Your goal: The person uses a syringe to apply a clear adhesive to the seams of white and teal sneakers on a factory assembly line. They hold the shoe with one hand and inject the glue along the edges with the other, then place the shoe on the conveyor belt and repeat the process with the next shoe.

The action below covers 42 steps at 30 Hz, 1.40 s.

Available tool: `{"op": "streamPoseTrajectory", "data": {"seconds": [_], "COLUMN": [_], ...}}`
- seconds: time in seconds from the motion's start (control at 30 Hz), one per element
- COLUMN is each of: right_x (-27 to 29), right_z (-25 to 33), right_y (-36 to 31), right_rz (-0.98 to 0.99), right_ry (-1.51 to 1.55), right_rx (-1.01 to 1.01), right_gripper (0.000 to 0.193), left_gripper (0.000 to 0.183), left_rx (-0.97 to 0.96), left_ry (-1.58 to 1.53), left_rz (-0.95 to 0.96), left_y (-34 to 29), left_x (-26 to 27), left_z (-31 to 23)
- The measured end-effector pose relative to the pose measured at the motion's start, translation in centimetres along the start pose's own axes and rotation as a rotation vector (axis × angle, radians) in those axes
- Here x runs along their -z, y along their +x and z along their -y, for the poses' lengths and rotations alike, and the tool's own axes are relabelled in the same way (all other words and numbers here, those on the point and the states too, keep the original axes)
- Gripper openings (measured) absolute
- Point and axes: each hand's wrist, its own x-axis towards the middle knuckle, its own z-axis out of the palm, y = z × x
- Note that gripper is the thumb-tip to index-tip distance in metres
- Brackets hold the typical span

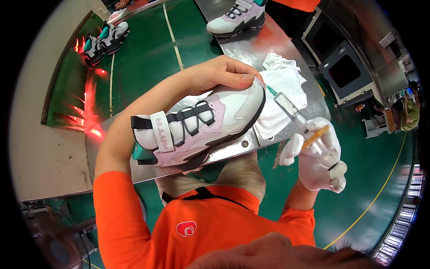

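A white and lilac sneaker (pixel 236 104) with black laces, a light strap and teal lining lies tilted in front of me, its toe pointing up to the right. My bare left hand (pixel 226 73) reaches round its far side and grips the toe, thumb on top. In my right hand (pixel 320 154), covered by a white glove, I hold a clear syringe (pixel 289 107) with an orange-yellow piece by the fingers. Its thin green tip comes close to the edge of the toe; whether it touches, I cannot tell.
White cloths (pixel 293 83) lie on the metal bench (pixel 237 154) beyond the syringe. Another sneaker (pixel 237 20) stands farther along it. On the green belt (pixel 148 58), a pair of sneakers (pixel 106 40) sits beside a red-lit opening with green flaps (pixel 67 89). Grey cabinets (pixel 342 69) stand at right.
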Motion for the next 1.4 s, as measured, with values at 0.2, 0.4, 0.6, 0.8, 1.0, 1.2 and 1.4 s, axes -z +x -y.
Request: {"op": "streamPoseTrajectory", "data": {"seconds": [0.2, 0.4, 0.6, 0.8, 1.0, 1.2, 1.4], "right_x": [1.8, 1.2, 2.0, 1.7, 1.8, 2.6, 1.8], "right_z": [-0.6, 0.0, -0.6, -1.1, -1.0, -1.3, -1.2], "right_y": [0.0, 0.2, -0.2, -0.1, -0.2, -0.6, 0.1], "right_rz": [0.044, -0.004, -0.018, 0.039, 0.072, 0.041, 0.101], "right_ry": [-0.084, -0.241, -0.15, 0.057, -0.02, -0.017, -0.001], "right_rx": [-0.064, -0.149, -0.09, -0.015, 0.027, 0.077, 0.063], "right_gripper": [0.108, 0.103, 0.102, 0.105, 0.101, 0.098, 0.098], "left_gripper": [0.04, 0.037, 0.038, 0.037, 0.036, 0.05, 0.051], "left_rx": [0.028, 0.053, 0.036, 0.026, 0.014, 0.028, 0.01], "left_ry": [0.008, 0.047, 0.026, 0.009, 0.008, 0.009, 0.025], "left_rz": [0.002, 0.0, 0.006, 0.001, -0.003, -0.017, -0.023], "left_y": [0.3, 0.4, 0.4, 0.1, -0.2, -0.5, -0.8], "left_x": [0.1, -0.1, -0.1, -0.3, -0.1, 0.0, 0.0], "left_z": [0.1, 0.1, 0.2, -0.1, -0.1, -0.4, -0.4]}}
